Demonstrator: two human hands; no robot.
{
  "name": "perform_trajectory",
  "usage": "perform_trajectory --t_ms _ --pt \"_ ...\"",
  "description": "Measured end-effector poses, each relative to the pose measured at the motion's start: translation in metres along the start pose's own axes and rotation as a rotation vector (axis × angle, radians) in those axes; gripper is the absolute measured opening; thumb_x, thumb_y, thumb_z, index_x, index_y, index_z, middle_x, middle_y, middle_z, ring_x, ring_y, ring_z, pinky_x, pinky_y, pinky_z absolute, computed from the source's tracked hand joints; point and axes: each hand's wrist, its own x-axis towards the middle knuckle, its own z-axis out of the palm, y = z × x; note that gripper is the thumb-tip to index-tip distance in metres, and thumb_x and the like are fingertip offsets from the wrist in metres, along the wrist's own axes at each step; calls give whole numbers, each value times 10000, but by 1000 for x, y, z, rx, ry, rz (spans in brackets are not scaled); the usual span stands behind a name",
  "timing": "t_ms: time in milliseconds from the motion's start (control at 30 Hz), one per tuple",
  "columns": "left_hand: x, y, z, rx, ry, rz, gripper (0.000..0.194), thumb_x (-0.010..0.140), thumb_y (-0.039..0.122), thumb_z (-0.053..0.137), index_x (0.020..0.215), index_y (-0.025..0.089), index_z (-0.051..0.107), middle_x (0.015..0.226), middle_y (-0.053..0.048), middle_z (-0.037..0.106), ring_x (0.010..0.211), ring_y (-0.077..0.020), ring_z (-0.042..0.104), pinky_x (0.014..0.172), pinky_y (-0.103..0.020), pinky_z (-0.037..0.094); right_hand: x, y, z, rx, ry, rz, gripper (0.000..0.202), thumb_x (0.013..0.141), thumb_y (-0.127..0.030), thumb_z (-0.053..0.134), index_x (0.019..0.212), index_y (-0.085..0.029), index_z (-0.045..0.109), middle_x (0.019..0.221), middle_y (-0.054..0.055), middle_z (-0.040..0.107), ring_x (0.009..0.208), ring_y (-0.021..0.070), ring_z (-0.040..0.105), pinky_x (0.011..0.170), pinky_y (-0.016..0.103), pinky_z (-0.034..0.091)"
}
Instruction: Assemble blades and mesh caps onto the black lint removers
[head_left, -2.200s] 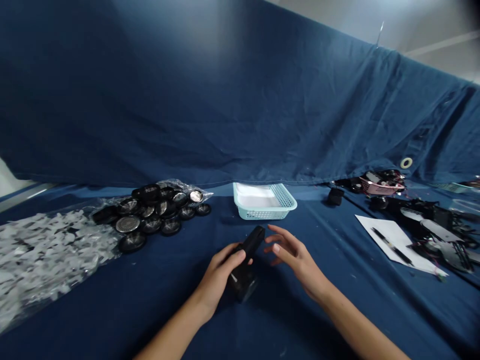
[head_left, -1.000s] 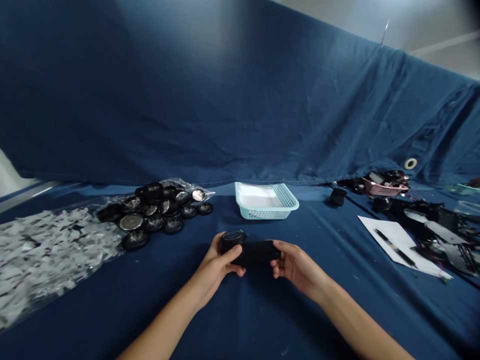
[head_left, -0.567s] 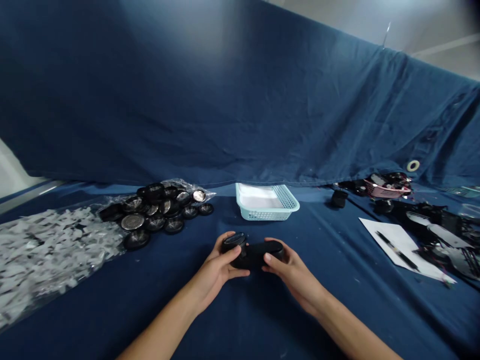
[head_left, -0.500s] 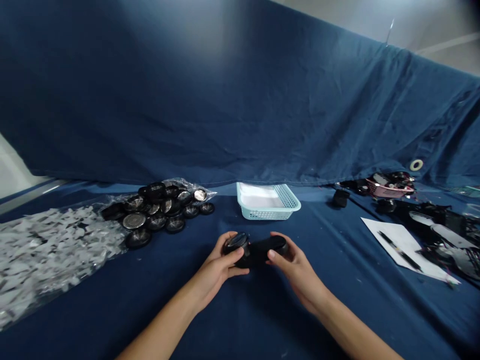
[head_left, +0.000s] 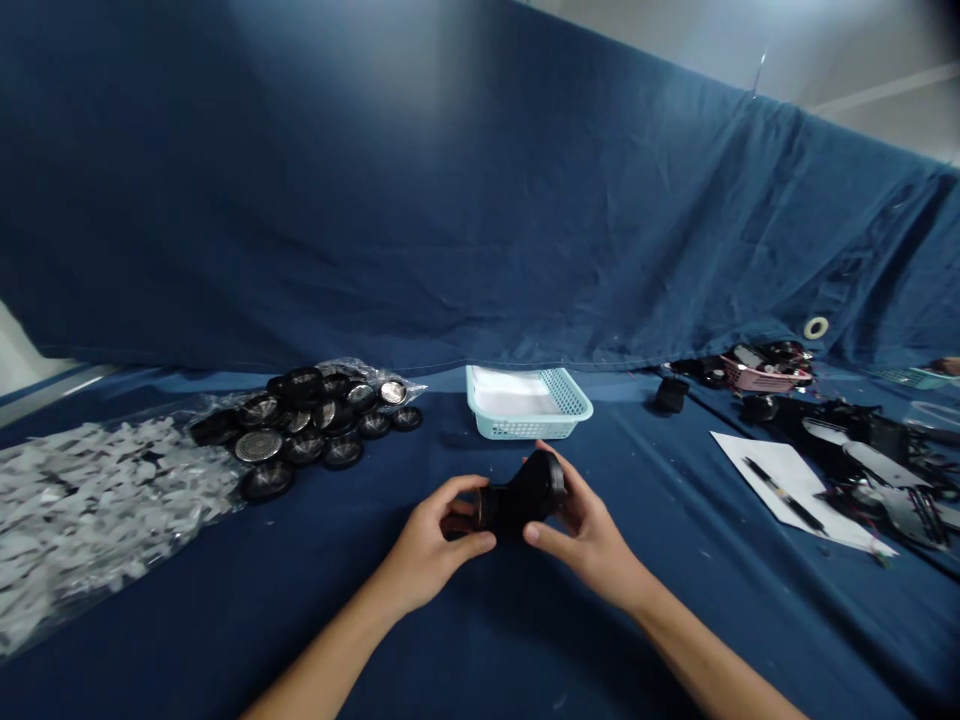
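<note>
A black part with two round ends (head_left: 523, 495) is held between my hands, just above the blue cloth. My left hand (head_left: 435, 540) curls its thumb and fingers round the left end, which faces left. Round the larger right end, now tipped up, my right hand (head_left: 589, 535) is closed, thumb in front and fingers behind. The far side of the part is hidden. Left of my hands lies a pile of round black caps (head_left: 304, 450), some with silvery mesh faces. Beyond my hands stands a light blue basket (head_left: 525, 429) with white sheet inside.
A clear bag of small white pieces (head_left: 112, 510) spreads over the left. On the right are white paper (head_left: 780, 490) with a black pen (head_left: 784, 493), a small black block (head_left: 670, 394), a pink basket (head_left: 761, 379) and dark parts. A blue curtain (head_left: 450, 200) hangs behind.
The black part has been turned in my hands, so its right end is raised and its left end faces sideways. My left fingers have shifted their hold. The view has moved slightly right.
</note>
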Motion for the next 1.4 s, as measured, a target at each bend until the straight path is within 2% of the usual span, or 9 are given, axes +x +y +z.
perform_trajectory --t_ms 167,300,467,800,900,1033,1167,1300,1400 --pt "1 -3 0 -13 23 -10 526 708 292 767 1202 236 594 927 -57 682 883 -233 639 828 -380 489 1 6 1 -37 -95 48 836 726 -269 790 1418 -276 320 1346 102 508 1206 272 526 1033 468 416" --pt "0 -3 1 -68 -15 -23 566 674 259 796 1209 240 611 943 -59 697 885 -233 647 840 -386 490 0 13 0 -131 -142 33 809 701 -268 808 1375 -261 360 1265 86 556 1164 267 544 1018 463 421" --pt "1 -1 -1 -112 -50 -53 636 651 254 819 1248 224 603 1023 -72 706 921 -240 652 857 -387 496 -2 20 -1 -193 -123 -7 637 704 -278 809 1234 -247 457 1196 63 569 1107 249 555 963 409 456" --pt "-1 2 -4 9 -74 -16 621 676 299 797 1259 204 605 1071 -92 702 936 -263 651 846 -396 511 -6 18 -1 -297 -104 -38 647 673 -314 827 1204 -226 468 1121 72 585 1015 259 564 907 437 476" --pt "-6 6 1 126 -47 56 551 744 334 739 1265 225 595 1067 -80 693 937 -259 644 854 -391 502 -5 17 -1 -210 -94 22 644 649 -297 840 1184 -226 489 1107 64 604 1027 263 573 928 445 470" --pt "-14 10 14 392 128 231 395 863 368 584 1243 262 583 1154 -81 643 1019 -274 602 910 -391 449 -3 14 4 151 -110 183 646 627 -270 850 1159 -231 485 1041 40 627 954 242 621 828 420 543" --pt "-19 9 18 597 196 355 319 847 375 562 1129 229 601 955 -88 678 832 -277 631 800 -388 451 -6 9 13 335 -193 229 602 638 -244 838 1121 -213 480 931 23 643 773 201 653 698 386 577" --pt "-22 6 15 446 142 416 309 796 323 607 1087 229 562 663 -24 655 612 -238 601 695 -355 433 -12 4 21 334 -223 241 600 602 -230 856 1080 -225 493 968 20 640 848 210 653 738 358 567" --pt "-23 5 14 380 101 406 300 805 291 585 1094 240 524 569 16 616 537 -222 578 677 -346 422 -15 4 24 339 -237 241 596 601 -243 856 1068 -231 485 970 14 627 832 203 649 734 353 561"
